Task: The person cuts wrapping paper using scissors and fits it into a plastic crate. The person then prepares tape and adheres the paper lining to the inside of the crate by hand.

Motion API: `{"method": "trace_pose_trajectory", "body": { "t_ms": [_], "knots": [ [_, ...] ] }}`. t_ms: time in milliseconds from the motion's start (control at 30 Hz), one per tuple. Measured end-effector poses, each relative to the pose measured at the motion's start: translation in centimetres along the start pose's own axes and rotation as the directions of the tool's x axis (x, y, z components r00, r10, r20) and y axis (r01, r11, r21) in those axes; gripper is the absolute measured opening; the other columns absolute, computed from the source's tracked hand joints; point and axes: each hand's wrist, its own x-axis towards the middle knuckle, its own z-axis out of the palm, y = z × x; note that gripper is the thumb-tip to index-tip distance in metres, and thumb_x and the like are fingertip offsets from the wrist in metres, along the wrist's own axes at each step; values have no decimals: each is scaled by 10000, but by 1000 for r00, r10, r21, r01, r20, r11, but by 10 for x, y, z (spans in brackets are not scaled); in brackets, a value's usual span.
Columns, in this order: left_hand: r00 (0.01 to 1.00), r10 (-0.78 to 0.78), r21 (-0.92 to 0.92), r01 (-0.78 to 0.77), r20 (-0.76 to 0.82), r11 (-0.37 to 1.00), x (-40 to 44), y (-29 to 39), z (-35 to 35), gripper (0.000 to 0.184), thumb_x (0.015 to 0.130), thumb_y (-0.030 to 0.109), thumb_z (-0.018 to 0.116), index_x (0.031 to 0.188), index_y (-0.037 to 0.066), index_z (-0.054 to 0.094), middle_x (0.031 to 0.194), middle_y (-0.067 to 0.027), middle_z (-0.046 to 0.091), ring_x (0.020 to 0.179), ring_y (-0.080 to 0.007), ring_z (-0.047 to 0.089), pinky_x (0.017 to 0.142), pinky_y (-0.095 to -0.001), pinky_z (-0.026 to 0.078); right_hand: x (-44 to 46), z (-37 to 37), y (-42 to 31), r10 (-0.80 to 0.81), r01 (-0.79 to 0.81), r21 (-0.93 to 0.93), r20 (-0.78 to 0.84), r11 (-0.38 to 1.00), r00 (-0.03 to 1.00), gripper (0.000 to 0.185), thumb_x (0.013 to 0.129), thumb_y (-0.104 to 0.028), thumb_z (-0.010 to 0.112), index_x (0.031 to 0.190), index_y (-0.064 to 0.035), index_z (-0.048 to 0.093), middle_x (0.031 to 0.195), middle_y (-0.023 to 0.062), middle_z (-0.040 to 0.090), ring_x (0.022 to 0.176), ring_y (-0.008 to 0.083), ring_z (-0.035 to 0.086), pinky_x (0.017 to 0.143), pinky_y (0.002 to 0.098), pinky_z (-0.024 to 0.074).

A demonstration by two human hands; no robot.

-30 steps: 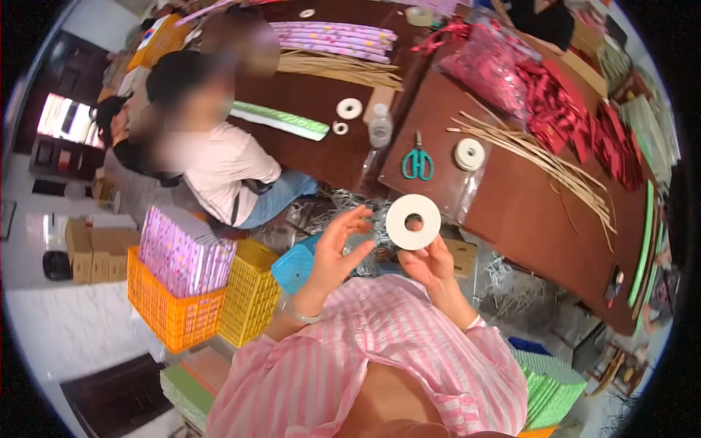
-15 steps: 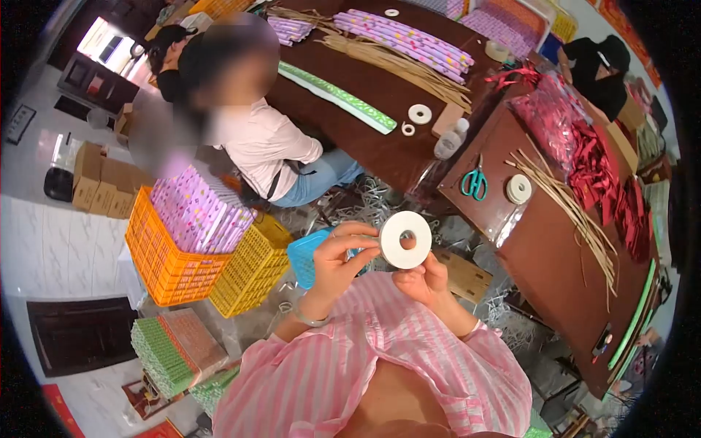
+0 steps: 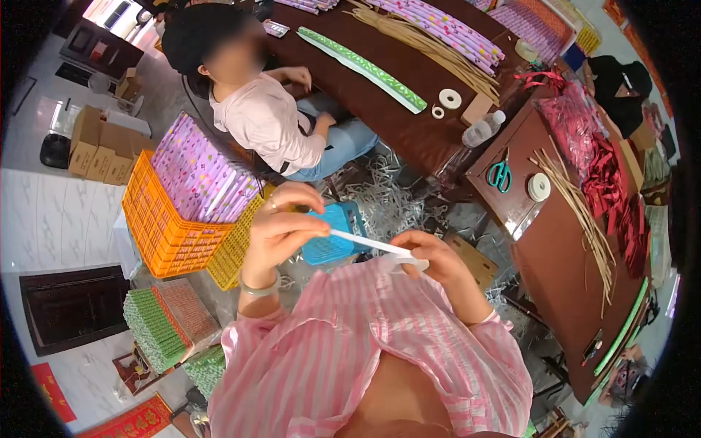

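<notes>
L hand (image 3: 274, 233) is closed in a pinch, thumb & fingertips on the end of a white strip (image 3: 361, 239). R hand (image 3: 442, 263) grips a white tape roll (image 3: 409, 264), fingers round its edge; exact finger placement partly hidden. Roll is tipped nearly edge-on to view, held in the air just in front of the striped shirt (image 3: 380, 310). Strip runs btwn the two hands & looks to come off the roll. It's straight, no visible sag, so prob. held apart to keep it taut; R hand likely steadies the roll so L can pull vs. it. Held close to the body, prob. for control.

Beyond L hand, a blue basket (image 3: 321, 252) sits low, behind the fingertips in view; can't tell how far below. Floor past the hands has silvery shreds (image 3: 394, 190), so there's air space btwn lap & table edges. Nearest corner of the R table (image 3: 555, 277) is fwd & right of R hand, not touching. Scissors (image 3: 500, 177) lie near that corner w/ a spare roll (image 3: 539, 187) beside them, prob. for easy reach; thin sticks (image 3: 584, 230) lie past the roll. Co-worker (image 3: 255, 124) sits fwd-left at the far table (image 3: 343, 87), apart from both hands. Orange crate (image 3: 168, 241) limits side room on the left; R elbow side looks freer.
</notes>
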Motion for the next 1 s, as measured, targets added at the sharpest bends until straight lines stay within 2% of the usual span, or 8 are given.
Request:
{"method": "trace_pose_trajectory", "body": {
  "t_ms": [100, 167, 267, 333, 433, 500, 667, 1000],
  "knots": [
    [996, 73, -60, -70, 49, 996, -8, 0, -23, 210, 589, 82, 770, 776, 43, 682, 868, -96, 599, 847, -261, 560, 730, -361, 445, 6, 3, 3, -111, 126, -346, 64, 930, 992, 281, 813, -109, 534, 1067, 0, 582, 720, -4, 524, 607, 64, 438, 549, 221, 340],
    [997, 50, -118, -43, 53, 992, -17, -8, -36, 293, 537, 116, 799, 790, 36, 675, 863, -97, 613, 835, -272, 570, 723, -368, 446, 9, 17, -2, -119, 114, -349, 7, 930, 993, 211, 783, -59, 563, 977, -17, 630, 688, -16, 503, 604, 56, 422, 536, 231, 316],
    [988, -29, -48, 37, 153, 998, -30, -36, -58, 407, 487, 166, 827, 837, 36, 666, 862, -89, 627, 845, -263, 583, 732, -359, 449, 16, 31, -6, -275, 232, -650, 37, 724, 961, 166, 750, -88, 612, 906, -61, 663, 635, -30, 490, 575, 66, 417, 555, 258, 310],
    [930, -231, 87, 215, 285, 973, -43, -51, -66, 496, 471, 159, 842, 910, 31, 650, 933, -93, 624, 899, -248, 578, 785, -344, 446, 22, 36, -5, -440, 328, -889, 168, 319, 882, 148, 700, -103, 651, 843, -114, 688, 583, -27, 494, 548, 91, 409, 595, 275, 298],
    [877, -367, -283, 454, 311, 845, -67, -85, -67, 531, 490, 120, 836, 970, 24, 630, 1024, -105, 604, 969, -244, 558, 835, -338, 432, 23, 40, -6, -452, 319, -905, 167, 282, 876, 167, 652, -121, 678, 815, -150, 699, 568, -17, 523, 538, 124, 419, 625, 278, 289],
    [883, -392, -298, 458, 258, 837, -66, -86, -53, 540, 518, 93, 822, 1010, 20, 613, 1076, -107, 585, 1024, -235, 536, 883, -356, 408, 21, 43, -11, -461, 301, -927, 172, 222, 870, 163, 640, -126, 688, 800, -153, 700, 570, -10, 534, 540, 132, 425, 623, 279, 289],
    [932, 35, -189, 36, 361, 981, -27, -53, 14, 285, 682, 155, 747, 943, 92, 652, 958, -24, 615, 988, -217, 538, 908, -382, 365, 13, 50, -23, -407, 260, -964, 215, 59, 888, 194, 580, -114, 707, 773, -111, 694, 645, 1, 601, 559, 157, 425, 642, 297, 293],
    [864, 89, -199, 13, 496, 980, -20, -59, 39, 87, 709, 95, 735, 756, 105, 662, 811, 11, 607, 865, -175, 550, 825, -335, 356, -2, 51, -32, -491, 265, -943, 332, -203, 805, 169, 579, -166, 716, 744, -168, 683, 547, -42, 540, 540, 138, 403, 605, 298, 279]
  ]
}}
